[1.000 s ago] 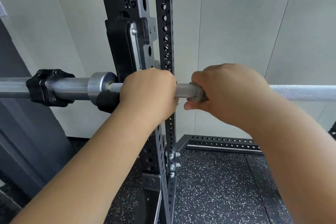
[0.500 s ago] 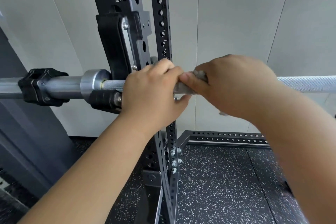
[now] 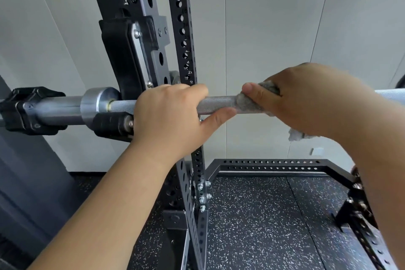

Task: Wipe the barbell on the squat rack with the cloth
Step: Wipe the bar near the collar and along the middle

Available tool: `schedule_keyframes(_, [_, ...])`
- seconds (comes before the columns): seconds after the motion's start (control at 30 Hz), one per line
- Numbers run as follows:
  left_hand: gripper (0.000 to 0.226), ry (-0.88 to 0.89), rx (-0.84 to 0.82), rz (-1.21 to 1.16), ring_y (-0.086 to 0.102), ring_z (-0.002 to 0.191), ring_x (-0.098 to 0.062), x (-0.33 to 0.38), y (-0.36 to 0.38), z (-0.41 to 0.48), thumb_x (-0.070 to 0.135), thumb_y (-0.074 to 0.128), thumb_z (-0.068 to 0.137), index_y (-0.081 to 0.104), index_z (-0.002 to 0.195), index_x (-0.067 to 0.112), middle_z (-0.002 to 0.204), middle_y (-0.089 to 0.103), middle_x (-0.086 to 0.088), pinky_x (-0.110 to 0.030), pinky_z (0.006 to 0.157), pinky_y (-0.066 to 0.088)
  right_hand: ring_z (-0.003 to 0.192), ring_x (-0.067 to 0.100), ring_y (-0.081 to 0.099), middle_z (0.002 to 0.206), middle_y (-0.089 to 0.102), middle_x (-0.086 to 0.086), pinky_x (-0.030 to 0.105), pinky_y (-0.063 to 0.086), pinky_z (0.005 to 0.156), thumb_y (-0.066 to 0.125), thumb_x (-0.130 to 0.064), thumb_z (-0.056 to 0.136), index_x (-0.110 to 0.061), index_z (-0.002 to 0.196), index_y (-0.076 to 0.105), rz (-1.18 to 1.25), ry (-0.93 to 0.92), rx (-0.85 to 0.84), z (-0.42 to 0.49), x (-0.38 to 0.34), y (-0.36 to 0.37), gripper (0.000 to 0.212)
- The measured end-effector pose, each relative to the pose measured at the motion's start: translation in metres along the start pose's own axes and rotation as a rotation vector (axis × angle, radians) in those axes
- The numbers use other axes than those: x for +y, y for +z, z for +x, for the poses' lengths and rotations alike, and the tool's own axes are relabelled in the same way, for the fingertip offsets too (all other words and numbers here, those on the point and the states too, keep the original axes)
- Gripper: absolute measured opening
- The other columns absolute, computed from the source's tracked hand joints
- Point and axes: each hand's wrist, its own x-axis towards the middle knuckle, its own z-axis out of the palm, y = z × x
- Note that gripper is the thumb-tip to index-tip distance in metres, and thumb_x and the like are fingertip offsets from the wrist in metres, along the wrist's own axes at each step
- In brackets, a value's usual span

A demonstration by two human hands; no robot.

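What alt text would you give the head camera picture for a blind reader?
A person's right hand wraps a grey cloth around a barbell on a squat rack, while the left hand grips the bar beside it.

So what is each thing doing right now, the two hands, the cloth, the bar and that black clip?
bar: lies level, resting on the hook.
clip: sits round the bar's thick end.
cloth: bunched round the bar, a corner hanging below.
left hand: grips the bare bar, fingers curled over it.
right hand: holds the cloth wrapped on the bar.
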Motion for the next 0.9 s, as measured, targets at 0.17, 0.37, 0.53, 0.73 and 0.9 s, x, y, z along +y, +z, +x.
schedule_keyframes(0.17, [0.072, -0.033, -0.016, 0.005, 0.049, 0.056, -0.017, 0.002, 0.0, 0.002, 0.085, 0.016, 0.09, 0.045, 0.065, 0.024, 0.057, 0.043, 0.009, -0.03, 0.051, 0.032, 0.056, 0.015, 0.046, 0.062, 0.05, -0.004, 0.025, 0.028, 0.049, 0.008, -0.081, 0.088, -0.026, 0.071, 0.057, -0.198, -0.134, 0.193, 0.007, -0.012, 0.017, 0.075])
schedule_keyframes(0.37, [0.059, 0.003, -0.071, 0.01, 0.05, 0.072, -0.019, 0.004, -0.005, -0.006, 0.09, 0.035, 0.082, 0.038, 0.082, 0.03, 0.073, 0.047, 0.013, -0.039, 0.072, 0.046, 0.061, 0.012, 0.053, 0.059, 0.053, -0.005, 0.029, 0.034, 0.05, 0.01, -0.087, 0.08, -0.023, 0.072, 0.054, -0.145, -0.231, 0.108, 0.005, 0.015, 0.007, 0.077])
schedule_keyframes(0.53, [0.072, -0.082, -0.062, 0.113, 0.057, 0.088, -0.022, 0.02, 0.001, -0.011, 0.094, 0.037, 0.076, 0.055, 0.098, 0.028, 0.089, 0.057, 0.01, -0.045, 0.089, 0.043, 0.058, 0.009, 0.047, 0.065, 0.053, -0.008, 0.024, 0.026, 0.048, 0.014, -0.091, 0.08, -0.027, 0.074, 0.06, -0.198, -0.158, 0.165, 0.003, 0.007, 0.01, 0.078])
schedule_keyframes(0.73, [0.056, -0.043, 0.022, 0.015, 0.045, 0.058, -0.019, 0.015, -0.001, -0.001, 0.079, 0.047, 0.085, 0.04, 0.068, 0.026, 0.059, 0.039, 0.011, -0.036, 0.063, 0.043, 0.063, 0.009, 0.053, 0.056, 0.053, -0.005, 0.028, 0.032, 0.05, 0.01, -0.089, 0.077, -0.025, 0.074, 0.055, -0.148, -0.23, 0.087, 0.009, 0.012, 0.007, 0.079])
schedule_keyframes(0.9, [0.049, -0.039, 0.026, 0.04, 0.044, 0.055, -0.019, 0.012, 0.001, 0.0, 0.072, 0.049, 0.083, 0.04, 0.068, 0.026, 0.056, 0.038, 0.01, -0.03, 0.057, 0.035, 0.054, 0.011, 0.058, 0.051, 0.058, -0.002, 0.026, 0.044, 0.051, 0.005, -0.099, 0.062, -0.032, 0.077, 0.063, -0.152, -0.075, 0.094, 0.002, 0.024, 0.003, 0.09])
